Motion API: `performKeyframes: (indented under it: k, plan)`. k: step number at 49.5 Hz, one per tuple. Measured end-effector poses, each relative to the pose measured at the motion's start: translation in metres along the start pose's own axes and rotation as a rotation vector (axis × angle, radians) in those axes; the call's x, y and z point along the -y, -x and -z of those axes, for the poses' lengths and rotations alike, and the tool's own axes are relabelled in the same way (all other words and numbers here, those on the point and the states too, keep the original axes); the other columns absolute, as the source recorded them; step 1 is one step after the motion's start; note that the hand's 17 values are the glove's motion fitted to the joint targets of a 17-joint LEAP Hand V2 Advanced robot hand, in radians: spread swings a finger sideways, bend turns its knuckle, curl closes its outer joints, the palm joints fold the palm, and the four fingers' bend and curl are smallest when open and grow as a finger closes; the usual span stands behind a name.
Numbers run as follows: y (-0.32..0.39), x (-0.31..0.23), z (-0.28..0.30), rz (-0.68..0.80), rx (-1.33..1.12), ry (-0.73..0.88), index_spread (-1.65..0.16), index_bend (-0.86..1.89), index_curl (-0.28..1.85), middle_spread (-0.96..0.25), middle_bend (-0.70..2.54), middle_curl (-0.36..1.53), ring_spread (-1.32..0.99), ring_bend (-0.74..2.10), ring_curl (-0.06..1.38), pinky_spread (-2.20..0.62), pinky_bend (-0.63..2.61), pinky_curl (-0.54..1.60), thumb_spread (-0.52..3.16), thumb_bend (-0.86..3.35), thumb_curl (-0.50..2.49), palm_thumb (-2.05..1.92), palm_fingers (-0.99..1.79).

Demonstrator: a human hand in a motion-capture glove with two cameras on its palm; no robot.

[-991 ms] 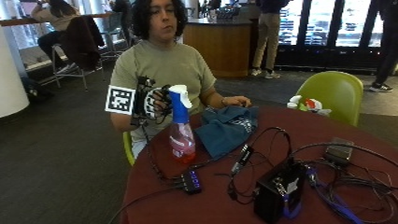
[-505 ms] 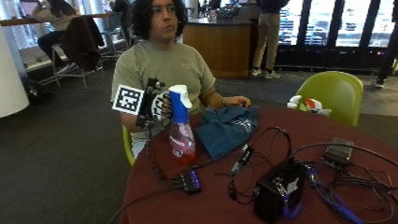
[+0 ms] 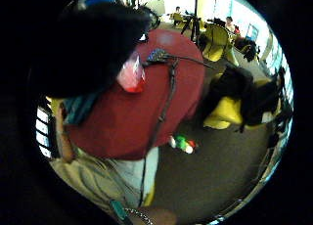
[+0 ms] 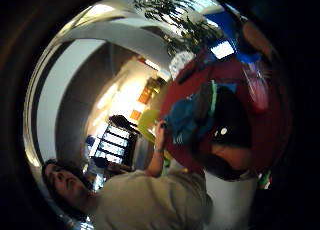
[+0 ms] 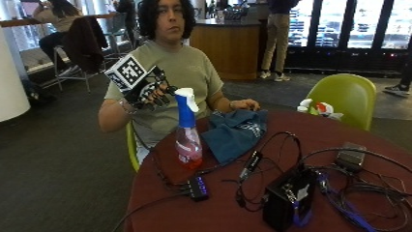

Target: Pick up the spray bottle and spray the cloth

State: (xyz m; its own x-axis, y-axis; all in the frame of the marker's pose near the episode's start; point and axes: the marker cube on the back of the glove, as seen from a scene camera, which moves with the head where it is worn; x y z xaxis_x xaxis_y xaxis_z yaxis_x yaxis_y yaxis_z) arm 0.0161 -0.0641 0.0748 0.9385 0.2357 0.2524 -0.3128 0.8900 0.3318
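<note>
The gloved right hand (image 5: 153, 92) reaches, fingers apart and holding nothing, beside the spray bottle (image 5: 187, 129) top; next it must grab it.

Outside view: set across the round red bench (image 5: 225, 212), slightly above it, facing the seated person and the room behind. Little-finger palm view: looks down from above the bench (image 3: 127, 122) near its edge, taking in the spray bottle (image 3: 131, 76), floor and yellow chairs; dark shape close at one side. Thumb palm view: turned toward the person's chest and ceiling, catching the bench (image 4: 270, 125) and blue cloth (image 4: 187, 120). Shared by all three: bench, spray bottle (image 5: 187, 135), cloth (image 5: 235, 133).
</note>
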Motion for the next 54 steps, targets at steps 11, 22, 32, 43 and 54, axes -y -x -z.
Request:
performKeyframes:
  k: [11, 22, 32, 43, 54]
  plan:
    - [-0.007, -0.030, 0.025, 0.019, -0.312, 0.152, -0.32, 0.18, 0.40, 0.05, 0.21, 0.42, 0.00, 0.34, 0.37, 0.16, 0.35, 0.37, 1.35, -0.03, 0.48, 0.61, 0.44]
    - [-0.022, -0.049, 0.032, -0.042, -0.506, 0.201, -0.38, 0.17, 0.37, 0.02, 0.14, 0.34, 0.00, 0.33, 0.35, 0.22, 0.30, 0.35, 1.31, -0.02, 0.45, 0.55, 0.34]
    - [-0.019, -0.034, 0.024, -0.102, -0.334, 0.118, -0.39, 0.16, 0.34, 0.03, 0.18, 0.32, 0.00, 0.33, 0.34, 0.23, 0.29, 0.34, 1.29, -0.01, 0.43, 0.56, 0.38]
    - [-0.027, 0.040, -0.001, -0.230, 0.356, -0.130, -0.34, 0.11, 0.29, 0.06, 0.24, 0.35, 0.01, 0.38, 0.35, 0.21, 0.26, 0.34, 1.23, 0.01, 0.45, 0.69, 0.52]
    - [-0.047, 0.105, -0.049, -0.227, 0.636, -0.363, -0.27, 0.10, 0.26, 0.07, 0.23, 0.35, 0.01, 0.41, 0.37, 0.20, 0.28, 0.36, 1.10, -0.02, 0.45, 0.76, 0.43]
